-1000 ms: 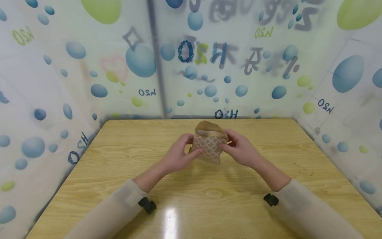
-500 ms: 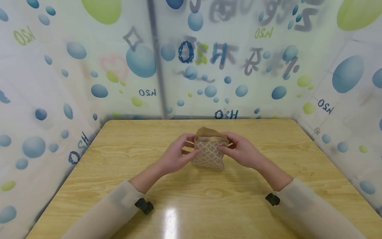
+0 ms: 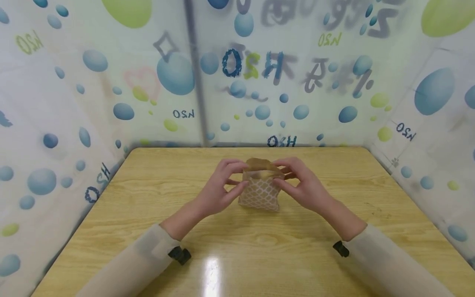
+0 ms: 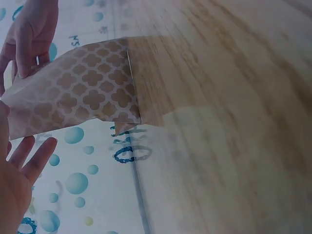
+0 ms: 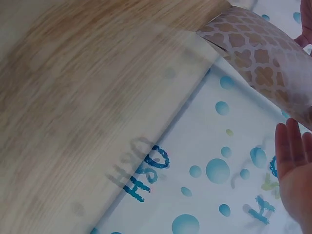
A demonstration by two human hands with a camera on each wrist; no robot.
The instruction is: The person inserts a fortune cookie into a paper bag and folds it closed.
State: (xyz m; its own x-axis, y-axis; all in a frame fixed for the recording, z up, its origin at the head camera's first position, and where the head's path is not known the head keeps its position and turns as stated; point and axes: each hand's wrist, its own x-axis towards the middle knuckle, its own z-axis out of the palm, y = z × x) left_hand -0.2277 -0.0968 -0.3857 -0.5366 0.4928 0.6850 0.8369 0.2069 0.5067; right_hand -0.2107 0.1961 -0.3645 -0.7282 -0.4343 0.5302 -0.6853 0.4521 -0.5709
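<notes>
A small brown paper bag (image 3: pixel 259 194) with a white lattice pattern stands on the table, its top gaping and a plain brown back flap rising above the front edge. On its left side, my left hand (image 3: pixel 217 190) holds the upper edge, thumb at the front and fingertips by the flap. My right hand (image 3: pixel 306 186) pinches the upper right corner, thumb on the front and fingers behind. Both wrist views show the bag's patterned side (image 4: pixel 92 85) from low down, with its bottom at the tabletop. What lies deep inside the bag is hidden.
The wooden table (image 3: pixel 167 177) carries a bright light reflection near its front. White walls (image 3: pixel 148 123) printed with blue and green spots and lettering stand along the table's back and both sides. Each sleeve has a black strap-like device (image 3: pixel 180 255) at the wrist.
The bag has come down and slightly nearer, and sits straighter. The fingers of both hands have shifted up towards the flap at its mouth.
</notes>
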